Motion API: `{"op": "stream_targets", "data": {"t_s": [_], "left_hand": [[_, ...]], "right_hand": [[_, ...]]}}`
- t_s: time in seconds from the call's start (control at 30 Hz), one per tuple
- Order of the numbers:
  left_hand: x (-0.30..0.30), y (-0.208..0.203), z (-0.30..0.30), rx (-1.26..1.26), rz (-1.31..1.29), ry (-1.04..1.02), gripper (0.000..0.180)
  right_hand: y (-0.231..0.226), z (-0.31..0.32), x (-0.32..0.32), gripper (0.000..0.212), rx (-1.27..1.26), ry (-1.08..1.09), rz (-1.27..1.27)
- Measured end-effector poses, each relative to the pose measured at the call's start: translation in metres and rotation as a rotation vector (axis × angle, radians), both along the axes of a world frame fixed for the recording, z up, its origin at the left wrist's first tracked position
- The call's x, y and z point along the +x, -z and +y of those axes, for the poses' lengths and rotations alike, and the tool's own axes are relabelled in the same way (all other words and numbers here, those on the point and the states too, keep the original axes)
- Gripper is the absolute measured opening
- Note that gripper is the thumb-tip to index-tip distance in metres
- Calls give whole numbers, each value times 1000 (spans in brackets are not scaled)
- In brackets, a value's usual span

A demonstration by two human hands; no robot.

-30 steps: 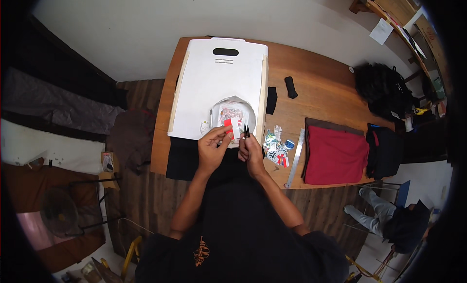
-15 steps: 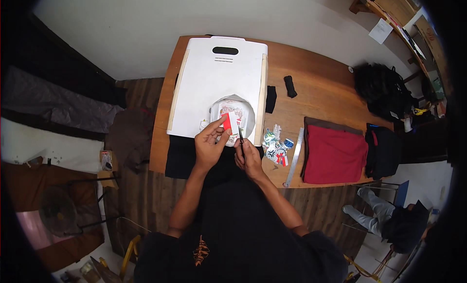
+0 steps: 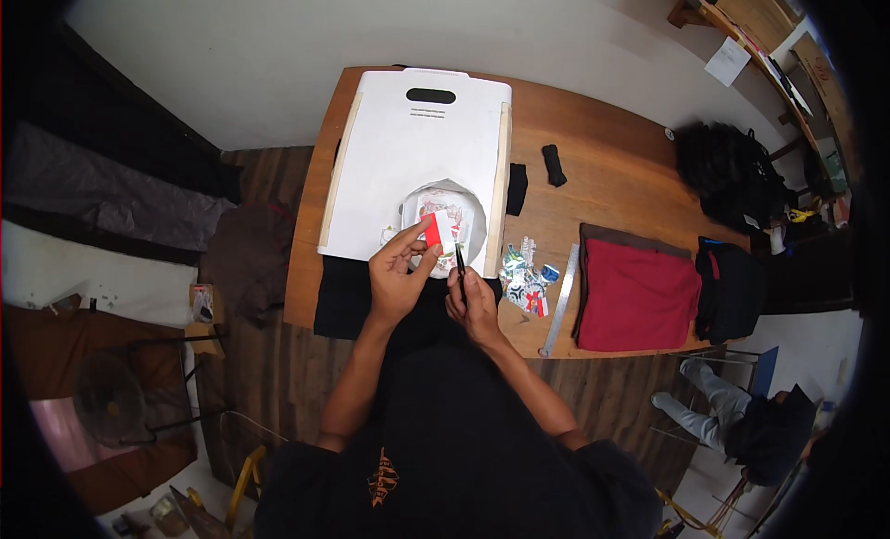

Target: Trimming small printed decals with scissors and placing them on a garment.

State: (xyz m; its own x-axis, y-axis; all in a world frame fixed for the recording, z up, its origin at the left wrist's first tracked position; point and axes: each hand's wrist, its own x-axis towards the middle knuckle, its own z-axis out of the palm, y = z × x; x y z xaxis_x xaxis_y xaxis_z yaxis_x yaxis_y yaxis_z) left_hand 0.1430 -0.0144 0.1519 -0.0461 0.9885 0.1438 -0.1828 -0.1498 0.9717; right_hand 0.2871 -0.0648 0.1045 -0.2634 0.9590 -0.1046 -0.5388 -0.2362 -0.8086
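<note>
My left hand pinches a small red-and-white card or sticker by its left side. In my right hand is a slim black pointed tool, its tip close to the card's right edge; its exact kind is too small to tell. Both hands are over the near end of a white board with an oval slot at its far end. Beneath the card, a rounded opening in the board holds printed paper with reddish drawings, partly hidden by my fingers.
Right of the board lie cut-out stickers, a metal ruler, a folded red cloth and a small black bundle on the wooden table. Black fabric hangs at the near edge. Another person is at the lower right.
My hands stay almost in place, with the card and black tool still held. The card has tilted slightly; little else differs.
</note>
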Motion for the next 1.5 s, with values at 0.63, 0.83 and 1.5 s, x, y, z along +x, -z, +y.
{"op": "stream_targets", "data": {"t_s": [0.63, 0.83, 1.5], "left_hand": [[0, -1, 2, 12, 1, 10, 46], [-1, 9, -2, -3, 5, 2, 45], [-2, 17, 1, 11, -8, 16, 45]], "right_hand": [[-1, 4, -1, 38, 60, -2, -35], [-1, 4, 0, 38, 23, -4, -26], [0, 3, 0, 37, 42, 12, -31]]}}
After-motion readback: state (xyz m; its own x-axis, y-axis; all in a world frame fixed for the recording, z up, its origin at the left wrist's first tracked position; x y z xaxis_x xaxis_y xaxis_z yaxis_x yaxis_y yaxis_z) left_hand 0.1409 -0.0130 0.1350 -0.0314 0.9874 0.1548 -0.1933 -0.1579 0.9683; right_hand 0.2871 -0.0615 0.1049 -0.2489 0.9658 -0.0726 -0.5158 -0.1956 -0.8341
